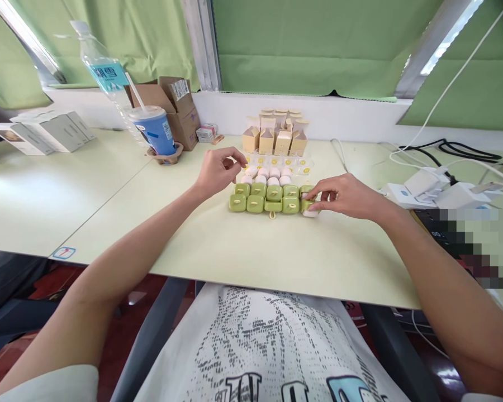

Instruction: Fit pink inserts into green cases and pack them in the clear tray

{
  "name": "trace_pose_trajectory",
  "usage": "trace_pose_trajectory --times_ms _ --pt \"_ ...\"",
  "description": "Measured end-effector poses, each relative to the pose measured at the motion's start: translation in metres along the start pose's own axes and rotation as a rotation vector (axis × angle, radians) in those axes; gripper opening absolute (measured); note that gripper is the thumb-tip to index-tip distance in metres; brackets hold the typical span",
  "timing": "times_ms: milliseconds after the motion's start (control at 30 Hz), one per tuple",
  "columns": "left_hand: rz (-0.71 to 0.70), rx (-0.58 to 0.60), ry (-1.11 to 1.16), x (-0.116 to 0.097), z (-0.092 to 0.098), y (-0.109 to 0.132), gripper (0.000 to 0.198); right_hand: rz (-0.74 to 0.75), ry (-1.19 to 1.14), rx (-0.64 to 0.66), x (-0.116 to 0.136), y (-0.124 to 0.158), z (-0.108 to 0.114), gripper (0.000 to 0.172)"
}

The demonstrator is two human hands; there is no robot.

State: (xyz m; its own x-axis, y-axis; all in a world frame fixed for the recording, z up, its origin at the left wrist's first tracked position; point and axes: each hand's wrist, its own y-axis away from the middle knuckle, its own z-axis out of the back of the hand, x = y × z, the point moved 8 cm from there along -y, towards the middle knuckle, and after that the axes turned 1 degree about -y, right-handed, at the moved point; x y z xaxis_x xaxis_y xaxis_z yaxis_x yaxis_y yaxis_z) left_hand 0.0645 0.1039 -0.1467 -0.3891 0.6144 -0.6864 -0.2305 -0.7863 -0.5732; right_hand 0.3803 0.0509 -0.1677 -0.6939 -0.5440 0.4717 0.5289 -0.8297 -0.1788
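Note:
Small green rounded cases (255,203) with little loops stand in two rows on the table. One case (273,206) in the front row shows a different side from its neighbours. Behind them sit several pinkish-white rounded pieces (273,182). My right hand (341,195) has its thumb and fingers around a green-and-white case (307,205) at the right end of the front row; the fingers partly cover it. My left hand (220,172) hovers by the left end of the white pieces, its fingers loosely bent and the thumb apart from the index finger, with nothing visible between them.
Clear plastic trays (304,169) with yellow marks lie behind the pieces, before several open small cartons (267,140). Left are a blue cup (159,134), plastic bottle (104,70), cardboard box (186,120) and white boxes (56,131). Power adapters (427,181) and cables stand right.

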Motion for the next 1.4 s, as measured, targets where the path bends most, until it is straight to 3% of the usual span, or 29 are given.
trace_pose_trajectory --times_ms 600,700,767,900,967,1200,1333,1400 --pt "-0.037 0.003 -0.04 -0.005 -0.004 0.002 0.018 0.023 -0.019 0.02 -0.002 -0.002 -0.002 0.045" --pt "-0.032 0.003 -0.031 -0.006 0.0 0.0 0.016 0.009 0.006 -0.027 -0.001 -0.001 0.003 0.047" --pt "-0.011 0.062 0.005 -0.007 0.004 -0.003 0.013 -0.006 0.027 -0.09 0.0 0.0 0.01 0.046" --pt "-0.001 0.34 0.063 -0.014 0.006 -0.005 0.019 -0.001 0.082 -0.226 0.005 0.003 0.021 0.041" --pt "-0.005 0.394 0.04 -0.013 0.007 -0.005 0.023 0.004 0.1 -0.284 0.008 0.004 0.023 0.036" --pt "0.013 0.171 -0.168 0.018 0.006 -0.012 0.014 -0.027 0.191 -0.372 0.017 0.007 0.02 0.026" --pt "-0.088 0.286 -0.286 0.025 -0.003 -0.011 0.04 0.043 0.29 -0.388 0.027 0.007 0.013 0.044" --pt "-0.146 0.37 -0.341 0.025 -0.01 -0.008 0.05 0.109 0.297 -0.393 0.033 0.005 0.007 0.044"
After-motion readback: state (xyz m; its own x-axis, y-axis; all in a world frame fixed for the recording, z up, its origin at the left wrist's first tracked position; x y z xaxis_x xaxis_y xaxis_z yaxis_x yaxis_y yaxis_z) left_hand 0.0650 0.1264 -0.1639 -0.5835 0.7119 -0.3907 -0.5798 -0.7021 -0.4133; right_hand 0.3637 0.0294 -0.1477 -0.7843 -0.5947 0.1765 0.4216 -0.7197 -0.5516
